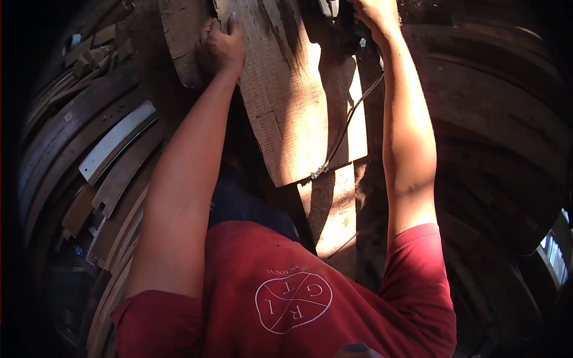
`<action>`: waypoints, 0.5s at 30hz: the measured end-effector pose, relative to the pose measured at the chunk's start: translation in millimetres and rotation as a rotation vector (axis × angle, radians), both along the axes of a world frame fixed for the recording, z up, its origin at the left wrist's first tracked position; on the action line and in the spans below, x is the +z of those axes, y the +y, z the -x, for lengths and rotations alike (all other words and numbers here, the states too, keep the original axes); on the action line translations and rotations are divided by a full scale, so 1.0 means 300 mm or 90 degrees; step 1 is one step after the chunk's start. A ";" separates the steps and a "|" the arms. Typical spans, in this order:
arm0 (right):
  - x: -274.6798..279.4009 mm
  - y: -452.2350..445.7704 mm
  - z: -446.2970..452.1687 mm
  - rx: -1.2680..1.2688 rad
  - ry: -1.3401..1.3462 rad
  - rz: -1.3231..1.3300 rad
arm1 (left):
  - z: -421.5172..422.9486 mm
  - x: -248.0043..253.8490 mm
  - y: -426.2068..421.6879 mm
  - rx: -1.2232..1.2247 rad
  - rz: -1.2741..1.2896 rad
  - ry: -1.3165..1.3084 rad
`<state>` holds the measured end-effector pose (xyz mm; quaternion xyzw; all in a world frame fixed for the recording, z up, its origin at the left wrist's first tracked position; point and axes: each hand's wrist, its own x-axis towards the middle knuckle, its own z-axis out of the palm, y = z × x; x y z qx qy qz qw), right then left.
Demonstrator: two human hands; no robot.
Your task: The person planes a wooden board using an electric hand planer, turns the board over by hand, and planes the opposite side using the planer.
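A wide rough wooden board (271,107) runs down the middle, with patches of sunlight across it. My left hand (225,45) is closed at the board's left edge, thumb up and fingers curled, beside a second plank (182,36) on its left. At the top edge, my right hand (377,15) is closed on a dark corded power tool (340,27) with a pale metal part. Its kind cannot be made out, as the frame cuts it off and shadow covers it. From near the tool, a thin black cord (358,107) hangs across the board to its lower end.
Stacked curved and straight wood pieces (77,125) fill the left side, a white-faced strip (117,140) among them. Another sunlit plank (337,209) lies beneath the board's near end. Long dark timbers (489,101) lie in shadow at the right.
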<state>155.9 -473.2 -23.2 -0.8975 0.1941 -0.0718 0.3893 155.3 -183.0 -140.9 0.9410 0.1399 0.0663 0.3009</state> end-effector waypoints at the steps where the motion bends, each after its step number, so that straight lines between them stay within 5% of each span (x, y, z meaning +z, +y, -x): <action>1: -0.002 -0.005 0.058 -0.003 0.015 -0.021 | 0.002 0.004 -0.001 -0.007 0.001 0.003; 7: 0.129 0.096 0.827 -0.049 0.104 -0.082 | -0.034 -0.122 0.013 -0.011 0.023 -0.017; 11: 0.210 0.181 1.418 -0.141 0.235 -0.105 | -0.008 -0.050 0.005 -0.009 -0.012 -0.002; 15: 0.213 0.243 1.515 -0.205 0.201 -0.175 | -0.011 -0.081 -0.002 0.010 -0.022 -0.069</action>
